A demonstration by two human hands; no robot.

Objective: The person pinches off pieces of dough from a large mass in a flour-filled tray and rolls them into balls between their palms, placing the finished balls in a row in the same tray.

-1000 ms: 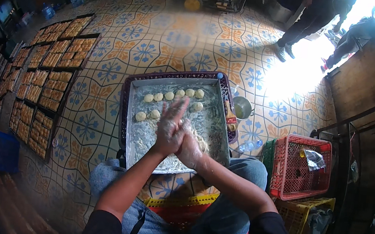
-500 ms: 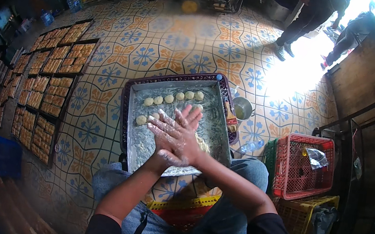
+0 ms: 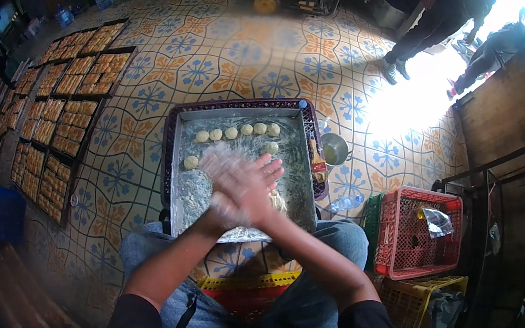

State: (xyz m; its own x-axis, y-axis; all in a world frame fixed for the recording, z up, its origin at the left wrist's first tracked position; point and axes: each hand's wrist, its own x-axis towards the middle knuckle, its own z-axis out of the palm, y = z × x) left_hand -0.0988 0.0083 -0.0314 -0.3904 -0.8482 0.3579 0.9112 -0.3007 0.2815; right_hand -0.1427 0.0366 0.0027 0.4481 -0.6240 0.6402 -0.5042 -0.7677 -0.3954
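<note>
My right hand (image 3: pixel 228 171), floury and smeared by motion, lies palm down across my left hand (image 3: pixel 270 173), whose outstretched fingers show beyond it. Palm meets palm; anything between them is hidden. Both are over a floured metal tray (image 3: pixel 172 202) in front of my knees. Small pale dough balls line its far side, among them one ball (image 3: pixel 231 133) in the back row and another (image 3: pixel 191 162) nearer on the left. A larger dough lump (image 3: pixel 278 202) is partly covered by my right wrist.
The tray rests in a purple crate (image 3: pixel 169 145); a brush (image 3: pixel 317 161) lies along its right rim. Beyond are a metal pot (image 3: pixel 336 148) and plastic bottle (image 3: pixel 347 203). A red crate (image 3: pixel 389 260) stands right, baked-pastry trays (image 3: pixel 75 129) left. Two people are at the upper right.
The hands stay palm to palm, and the right one now smears with rubbing motion over the left. The whole view has shifted slightly; the dough balls keep their places in the tray.
</note>
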